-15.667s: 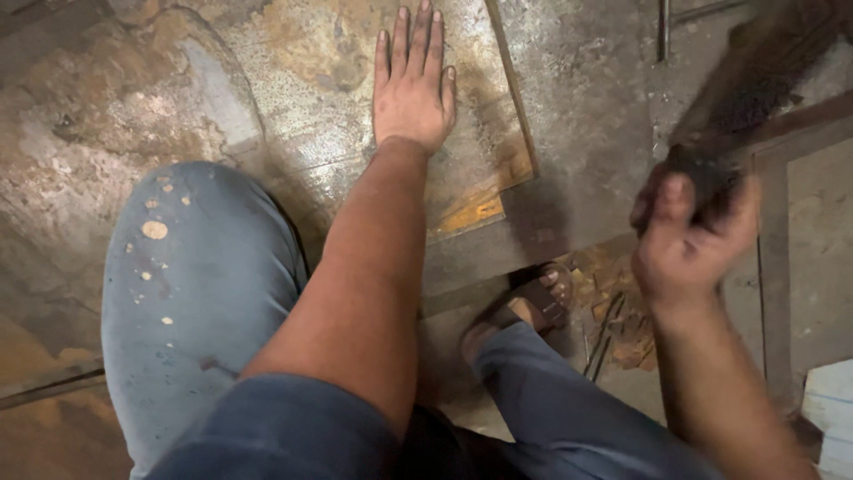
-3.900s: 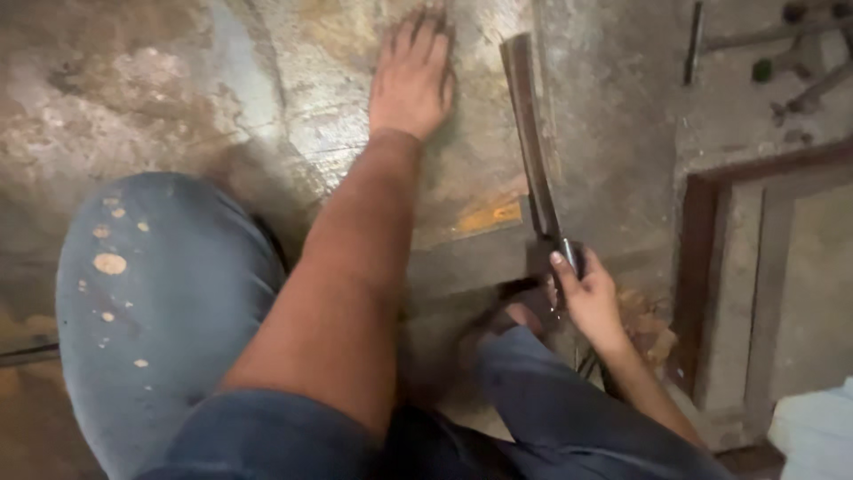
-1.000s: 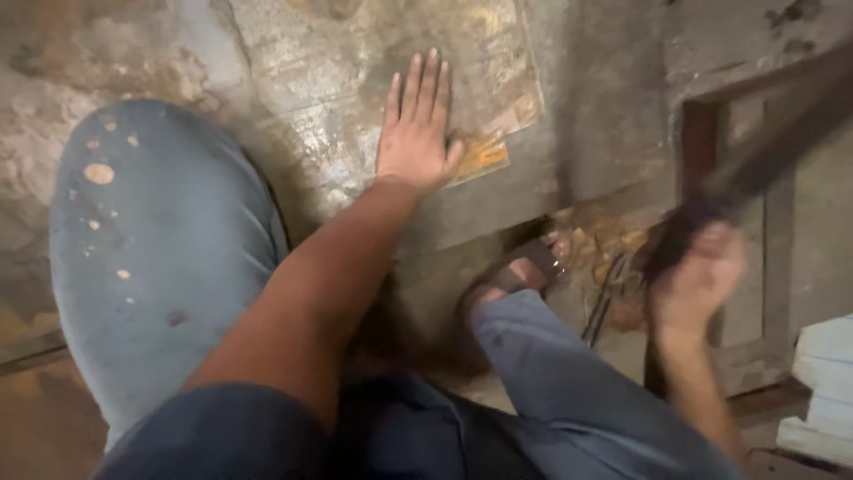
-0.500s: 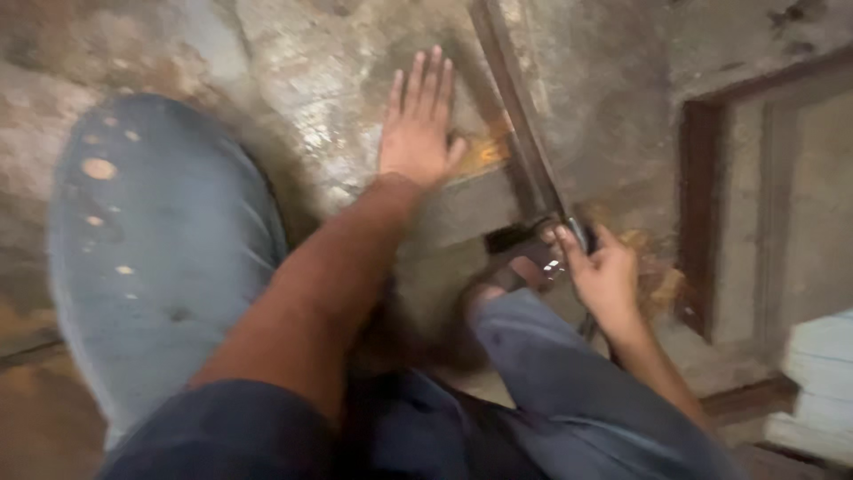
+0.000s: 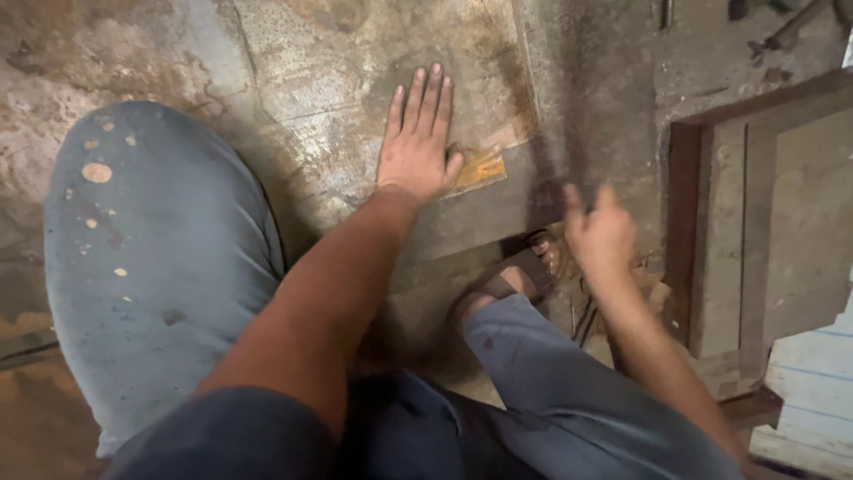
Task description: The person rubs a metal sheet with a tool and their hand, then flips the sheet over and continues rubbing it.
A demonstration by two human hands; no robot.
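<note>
While the person crouches over it, a large worn board (image 5: pixel 355 80) lies flat on the concrete floor (image 5: pixel 604 98), its near right corner freshly cut and showing orange wood. Blue trouser knee (image 5: pixel 151 267) at left; sandalled foot (image 5: pixel 515 280) just below the board's edge, among wood chips.

Left hand (image 5: pixel 418 147): flat on the board, fingers spread wide, palm pressing down just beside the cut corner. Holds nothing.

Right hand (image 5: pixel 600 231): blurred, raised above the chips by the foot, fingers loosely open. Cannot tell whether it holds anything; no tool shows in it.

Wooden frame (image 5: pixel 711 222) stands to the right, well apart from the board.

Judgement on doing this well: keep the left palm's weight steady so the board cannot slide, but hold the thumb and fingers back from the cut corner. The foot sits near the working edge and is barely covered; it would be safer drawn back. Strokes should land beside the existing cut, not toward the pinning hand.
</note>
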